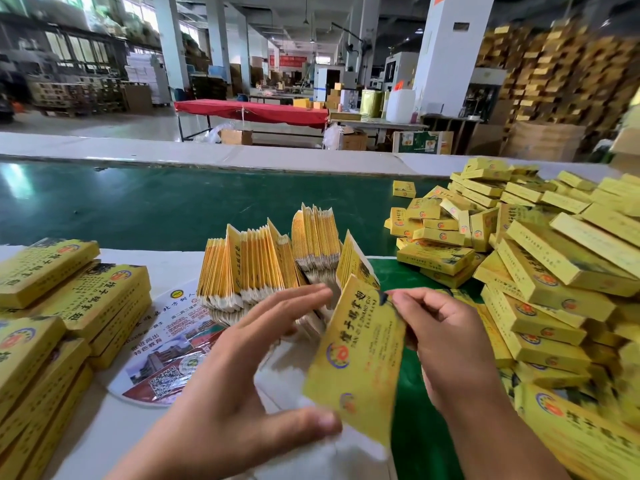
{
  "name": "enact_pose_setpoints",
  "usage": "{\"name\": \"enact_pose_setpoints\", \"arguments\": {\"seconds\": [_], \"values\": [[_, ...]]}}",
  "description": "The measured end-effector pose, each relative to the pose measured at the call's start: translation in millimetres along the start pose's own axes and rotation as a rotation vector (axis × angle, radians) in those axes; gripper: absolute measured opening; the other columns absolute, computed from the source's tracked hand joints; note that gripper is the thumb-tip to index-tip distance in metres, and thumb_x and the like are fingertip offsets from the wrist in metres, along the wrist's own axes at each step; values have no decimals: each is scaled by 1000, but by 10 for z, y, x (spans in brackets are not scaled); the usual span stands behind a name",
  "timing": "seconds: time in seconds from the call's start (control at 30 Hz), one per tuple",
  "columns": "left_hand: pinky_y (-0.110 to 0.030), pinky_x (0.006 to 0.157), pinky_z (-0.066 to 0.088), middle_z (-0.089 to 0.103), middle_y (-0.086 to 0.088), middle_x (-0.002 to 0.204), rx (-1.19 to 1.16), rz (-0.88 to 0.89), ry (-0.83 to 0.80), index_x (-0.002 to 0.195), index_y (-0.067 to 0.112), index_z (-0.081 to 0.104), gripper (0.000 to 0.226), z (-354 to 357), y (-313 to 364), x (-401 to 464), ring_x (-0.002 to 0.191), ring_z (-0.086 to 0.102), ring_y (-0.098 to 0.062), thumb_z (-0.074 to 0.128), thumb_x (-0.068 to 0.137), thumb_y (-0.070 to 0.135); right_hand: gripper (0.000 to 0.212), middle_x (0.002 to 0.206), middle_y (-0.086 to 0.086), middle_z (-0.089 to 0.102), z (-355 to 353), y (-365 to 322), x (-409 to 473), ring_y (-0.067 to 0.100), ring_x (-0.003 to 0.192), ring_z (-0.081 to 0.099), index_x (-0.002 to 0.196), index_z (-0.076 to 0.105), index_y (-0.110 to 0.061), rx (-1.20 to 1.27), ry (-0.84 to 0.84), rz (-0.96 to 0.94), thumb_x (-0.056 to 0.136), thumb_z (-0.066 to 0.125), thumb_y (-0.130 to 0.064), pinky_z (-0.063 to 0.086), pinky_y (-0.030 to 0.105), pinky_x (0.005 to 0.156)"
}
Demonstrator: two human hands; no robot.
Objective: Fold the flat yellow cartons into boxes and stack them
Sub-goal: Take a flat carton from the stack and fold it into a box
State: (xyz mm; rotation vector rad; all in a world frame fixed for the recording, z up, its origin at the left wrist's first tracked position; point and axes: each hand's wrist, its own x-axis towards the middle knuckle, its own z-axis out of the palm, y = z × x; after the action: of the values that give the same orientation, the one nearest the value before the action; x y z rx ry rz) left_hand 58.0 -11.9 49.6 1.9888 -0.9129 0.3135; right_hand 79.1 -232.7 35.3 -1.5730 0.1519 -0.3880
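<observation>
A flat yellow carton (pixel 356 355) with dark characters and a round logo is held upright in front of me. My right hand (pixel 446 341) pinches its upper right edge. My left hand (pixel 242 368) reaches toward it with fingers straight, the thumb touching the carton's lower left corner. Behind the carton, a fanned bundle of flat yellow cartons (pixel 273 268) stands on edge on the table. Folded yellow boxes (pixel 554 278) are heaped at the right, and more folded boxes (pixel 59 306) are stacked at the left.
A green conveyor belt (pixel 173 202) runs across beyond the work surface. A round printed fan or card (pixel 169 355) lies on the white table between the left stack and the flat bundle. Beyond are a red-covered table (pixel 252 110) and tall stacks of yellow boxes (pixel 554 81).
</observation>
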Motion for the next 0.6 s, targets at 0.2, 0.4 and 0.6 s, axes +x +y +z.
{"name": "enact_pose_setpoints", "arguments": {"seconds": [0.2,0.4,0.6], "values": [[-29,95,48,67,9,121,-9,151,71,113,23,70,40,18,31,48,118,61,-15,79,76,33,13,60,5,68,-33,-117,-46,4,45,60,83,73,3,5,-171,238,90,66,-5,41,8,41],[-32,75,55,73,8,97,-10,90,157,99,21,73,22,35,32,30,90,70,-15,73,79,31,16,62,14,66,147,-60,-176,20,44,60,80,70,-4,-75,-357,362,92,60,-3,45,23,41],[-20,69,57,75,17,84,-8,-230,215,93,29,75,10,47,-140,43,78,72,-2,74,84,25,31,73,4,71,80,33,-97,6,60,65,84,71,-14,-282,-224,-30,100,48,-28,56,26,56]]}}
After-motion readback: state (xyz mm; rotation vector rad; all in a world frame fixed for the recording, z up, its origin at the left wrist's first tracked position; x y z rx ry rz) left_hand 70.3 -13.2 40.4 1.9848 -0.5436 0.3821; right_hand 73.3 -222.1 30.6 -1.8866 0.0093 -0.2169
